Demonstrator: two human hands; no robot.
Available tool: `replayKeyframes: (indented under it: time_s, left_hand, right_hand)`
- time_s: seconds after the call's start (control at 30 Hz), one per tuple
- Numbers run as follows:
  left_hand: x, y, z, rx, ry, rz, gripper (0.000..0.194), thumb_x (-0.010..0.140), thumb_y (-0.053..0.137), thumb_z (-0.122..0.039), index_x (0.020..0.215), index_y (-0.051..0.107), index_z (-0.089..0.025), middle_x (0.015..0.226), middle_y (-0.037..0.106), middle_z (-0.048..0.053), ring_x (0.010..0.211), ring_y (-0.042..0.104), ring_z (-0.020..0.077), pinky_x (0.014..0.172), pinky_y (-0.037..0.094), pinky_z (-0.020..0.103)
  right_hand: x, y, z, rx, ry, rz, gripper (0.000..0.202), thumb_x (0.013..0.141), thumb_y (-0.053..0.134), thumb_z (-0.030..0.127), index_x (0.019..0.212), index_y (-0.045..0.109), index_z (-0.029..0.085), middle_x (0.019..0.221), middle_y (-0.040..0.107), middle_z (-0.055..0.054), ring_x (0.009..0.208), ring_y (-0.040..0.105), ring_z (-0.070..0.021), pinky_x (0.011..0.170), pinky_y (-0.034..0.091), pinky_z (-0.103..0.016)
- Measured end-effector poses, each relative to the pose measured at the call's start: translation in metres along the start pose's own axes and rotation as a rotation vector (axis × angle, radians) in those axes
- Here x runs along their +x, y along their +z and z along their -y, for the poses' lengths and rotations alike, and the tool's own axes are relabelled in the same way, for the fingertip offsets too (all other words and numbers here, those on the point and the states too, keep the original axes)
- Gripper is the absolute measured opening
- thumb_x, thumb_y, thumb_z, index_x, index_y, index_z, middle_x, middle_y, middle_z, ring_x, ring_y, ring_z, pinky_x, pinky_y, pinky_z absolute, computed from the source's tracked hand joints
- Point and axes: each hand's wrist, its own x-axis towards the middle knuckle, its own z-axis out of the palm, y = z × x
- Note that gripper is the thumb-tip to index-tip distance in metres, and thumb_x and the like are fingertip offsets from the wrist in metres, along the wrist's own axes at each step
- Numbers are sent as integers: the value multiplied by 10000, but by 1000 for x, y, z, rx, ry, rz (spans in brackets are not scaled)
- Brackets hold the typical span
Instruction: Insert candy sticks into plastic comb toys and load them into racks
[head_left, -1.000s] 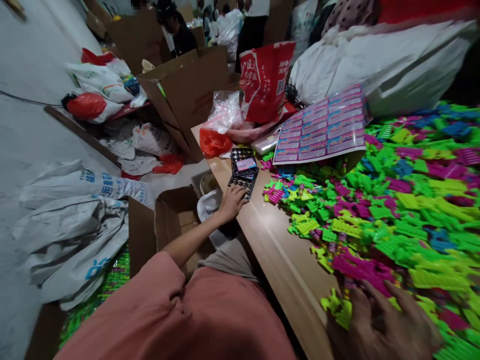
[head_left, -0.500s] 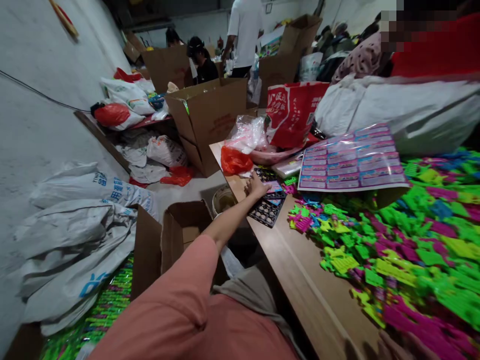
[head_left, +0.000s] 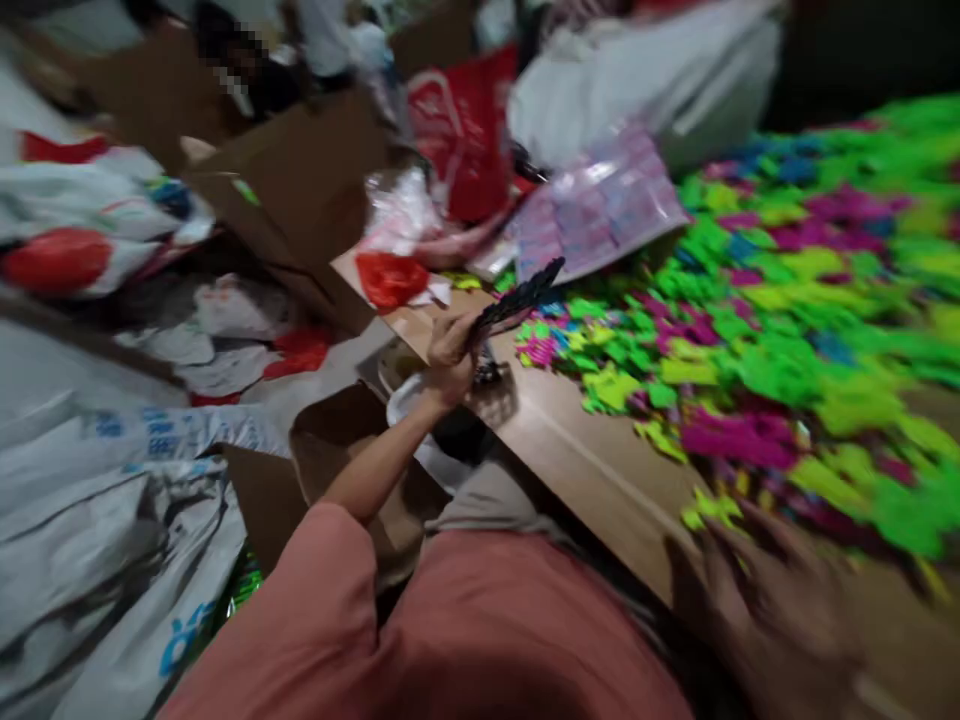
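Note:
My left hand (head_left: 451, 352) is closed round the edge of black plastic trays (head_left: 521, 298), which it holds up on edge above the table (head_left: 592, 470). My right hand (head_left: 776, 590) lies low at the right with its fingers spread, over the table and beside the near edge of a large pile of green, yellow, pink and blue plastic pieces (head_left: 765, 340). Its fingertips are near a yellow piece (head_left: 709, 508); nothing shows in its grip. Motion blurs both hands.
A printed sheet (head_left: 600, 205) leans on the pile. Behind the left hand are a red plastic bag (head_left: 390, 278) and a red carrier bag (head_left: 469, 135). An open carton (head_left: 337, 430) stands left of my lap, near white sacks (head_left: 75, 560). A person sits farther back.
My left hand has lifted the black trays off the table and tilted them. More of my right hand has come into view, fingers spread. The whole view has shifted.

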Motion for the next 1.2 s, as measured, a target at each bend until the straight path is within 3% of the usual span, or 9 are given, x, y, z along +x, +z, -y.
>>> replayKeyframes:
  time_s: [0.13,0.23,0.43,0.5,0.63,0.8,0.93,1.03,1.2]
  left_hand:
    - [-60,14,5,10,774,199,319,1188,580,-333,1363,841,-282,1051,770,79,1024,725,224,988,605,373]
    - [-100,29,11,-33,974,363,354,1175,571,-224,1379,840,-330,1002,783,59,959,727,206,937,619,348]
    - [-141,41,5,-25,958,739,359,1142,707,-374,1467,775,-235,1221,818,141,1150,739,273,1027,639,418]
    - [-140,42,-1,-27,923,739,361,1121,745,-393,1454,775,-256,1234,818,137,1154,745,285,1039,632,444]
    - [-131,45,-9,124,672,611,325,1119,722,-347,1430,782,-272,1339,787,152,1222,729,315,1084,591,492]
    - [-128,53,-8,163,479,611,461,1133,680,-486,1506,715,-217,1411,751,178,1274,688,345,1104,567,510]
    - [-132,55,-13,123,450,631,511,1136,664,-586,1476,723,-209,1356,764,165,1227,706,328,1066,579,480]
    - [-132,55,-20,73,365,663,585,1124,660,-649,1517,692,-217,1397,751,162,1274,709,324,1100,592,488]
    - [-127,52,-17,20,195,771,745,1021,819,-667,1605,625,-248,1440,765,150,1344,699,341,1163,575,519]
  right_hand:
    - [-10,-17,7,-16,-57,-59,224,1116,690,372,1132,851,217,1374,814,-185,1178,831,-298,1067,687,-515]
    - [-17,-27,-4,-34,-36,-109,157,1100,717,287,1171,850,241,1365,813,-155,1188,825,-284,1043,705,-494]
    - [-2,-42,-18,-29,110,-125,212,1109,670,284,1193,865,275,1253,832,-131,1172,805,-312,1033,696,-526]
    - [13,-41,-23,-21,143,-61,235,1122,649,330,1198,866,278,1221,824,-132,1160,786,-325,1037,675,-543]
    - [33,-35,-40,-135,167,73,272,1116,608,351,1189,857,271,1130,770,-145,1104,709,-354,971,615,-539]
    - [33,-36,-51,-165,150,212,234,1107,600,352,1109,814,256,1120,736,-147,1092,660,-363,948,576,-525]
    - [28,-48,-37,-26,180,244,135,1088,660,349,1044,756,265,1056,776,-100,1032,705,-327,941,574,-483]
    - [31,-51,-20,113,267,234,139,1030,735,330,1144,770,261,1030,784,-73,907,708,-283,829,573,-424]
    - [44,-18,18,426,320,269,232,978,830,446,1119,820,263,1052,786,-58,945,720,-266,849,609,-414]
